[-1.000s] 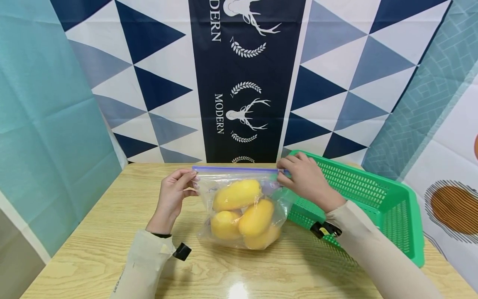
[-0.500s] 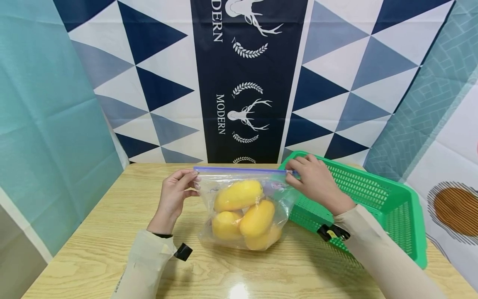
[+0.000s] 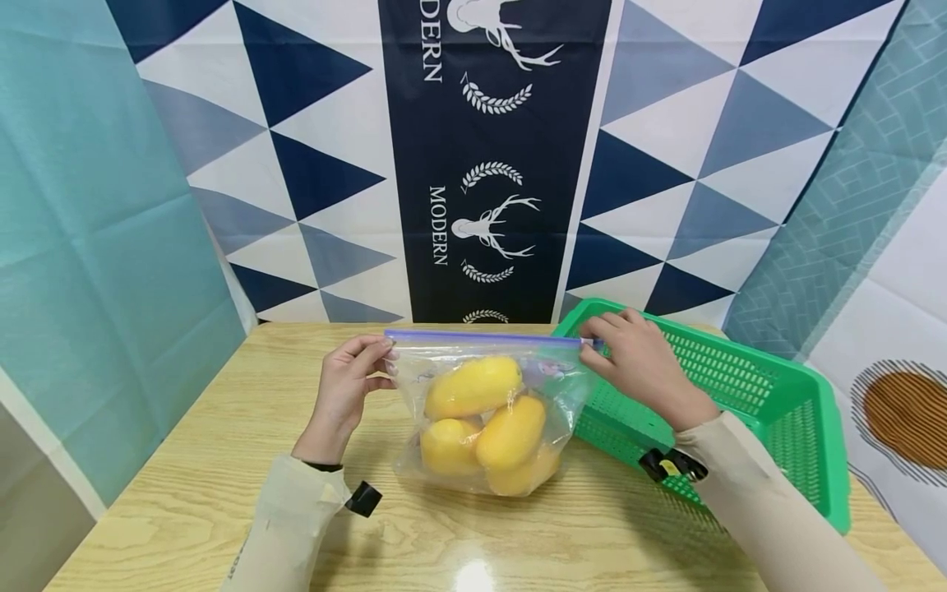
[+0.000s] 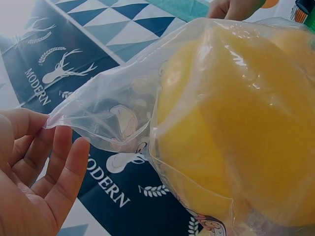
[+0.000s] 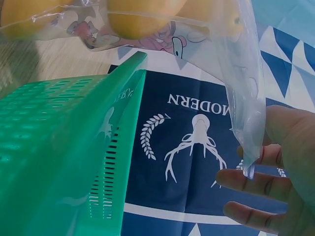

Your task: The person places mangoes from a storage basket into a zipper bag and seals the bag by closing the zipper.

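Observation:
A clear zip bag (image 3: 565, 411) with a purple zip strip (image 3: 481, 335) stands upright on the wooden table, several yellow mangoes (image 3: 473, 386) inside it. My left hand (image 3: 348, 374) pinches the bag's top left corner between thumb and index finger. In the left wrist view that corner (image 4: 59, 118) is drawn taut, the other fingers loosely bent below. At the opposite end of the strip, my right hand (image 3: 636, 353) pinches the zip near the top right corner. The right wrist view has the bag's edge (image 5: 246, 93) running down to that hand's fingers (image 5: 251, 184).
A green perforated basket (image 3: 832, 444) stands at the right, partly under my right forearm and just behind the bag. Patterned cloth (image 3: 481, 123) hangs behind the wooden table (image 3: 200, 493), with a teal cloth (image 3: 111, 205) along the left.
My right hand has slid rightward along the purple zip, toward its right end. My left hand has stayed on the left corner, and the mangoes lie as before.

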A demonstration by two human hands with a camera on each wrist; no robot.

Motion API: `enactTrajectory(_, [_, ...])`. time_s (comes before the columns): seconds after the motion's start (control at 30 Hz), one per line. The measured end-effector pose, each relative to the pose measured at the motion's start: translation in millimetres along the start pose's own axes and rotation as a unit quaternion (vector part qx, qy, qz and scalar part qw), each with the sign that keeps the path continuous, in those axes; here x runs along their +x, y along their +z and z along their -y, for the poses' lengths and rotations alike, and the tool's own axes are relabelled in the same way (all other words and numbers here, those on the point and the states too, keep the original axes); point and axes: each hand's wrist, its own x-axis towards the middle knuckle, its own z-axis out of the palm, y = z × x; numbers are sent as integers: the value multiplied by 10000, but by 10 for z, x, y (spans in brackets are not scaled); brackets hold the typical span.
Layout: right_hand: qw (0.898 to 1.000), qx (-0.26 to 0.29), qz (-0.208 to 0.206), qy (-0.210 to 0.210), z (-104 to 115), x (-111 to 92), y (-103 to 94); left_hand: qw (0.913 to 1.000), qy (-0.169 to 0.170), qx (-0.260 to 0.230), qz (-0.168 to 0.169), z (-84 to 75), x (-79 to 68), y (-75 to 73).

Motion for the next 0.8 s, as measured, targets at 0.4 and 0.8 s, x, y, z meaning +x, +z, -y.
enactTrajectory(0.4, [9889,1012,517,956,36,-20,-38,9999,-65,-87,-19,-13,-4,17])
enactTrajectory(0.8, [9510,2548,333,1718,174,-80,-78,9983,-240,123,518,-42,-4,12])
